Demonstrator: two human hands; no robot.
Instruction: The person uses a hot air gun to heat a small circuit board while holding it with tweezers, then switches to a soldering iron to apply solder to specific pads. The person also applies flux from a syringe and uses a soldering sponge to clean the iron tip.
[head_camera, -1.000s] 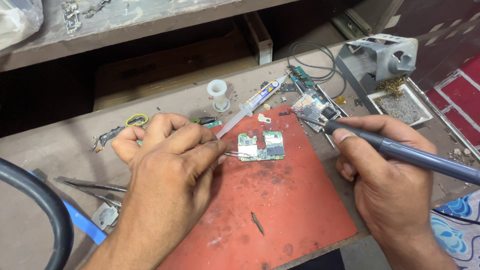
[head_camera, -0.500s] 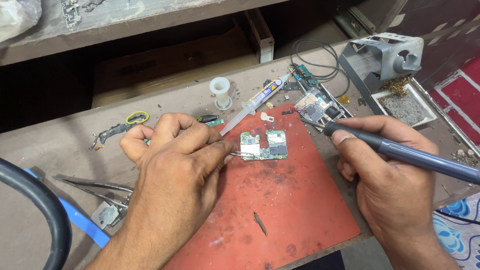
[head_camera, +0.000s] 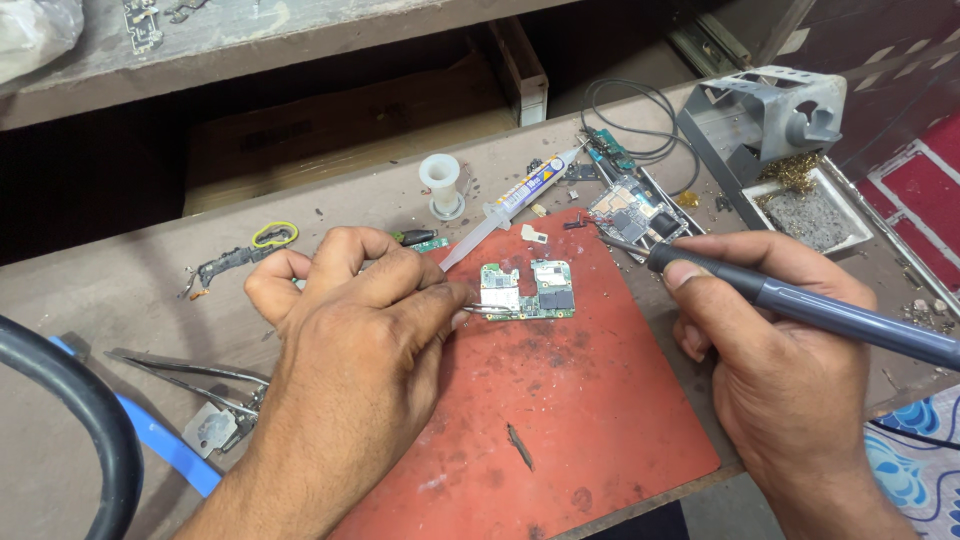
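Observation:
A small green circuit board (head_camera: 528, 289) lies on a red work mat (head_camera: 560, 420). My left hand (head_camera: 350, 330) pinches thin metal tweezers (head_camera: 478, 309) whose tips touch the board's left edge. My right hand (head_camera: 790, 350) grips a grey soldering iron (head_camera: 800, 305) like a pen. Its tip points up and left, hovering above the mat to the right of the board, near a second circuit board (head_camera: 632, 215) at the mat's far corner.
A flux syringe (head_camera: 515, 200) lies diagonally behind the mat, beside a white spool (head_camera: 441, 183). A grey iron stand (head_camera: 765, 120) with brass wool sits at the back right. Spare tweezers (head_camera: 190, 370) and small metal parts lie at the left. A black cable (head_camera: 60, 420) curves at the lower left.
Both hands have kept their pose; the tweezers stay at the board and the iron tip stays just right of it. Only the view has shifted slightly.

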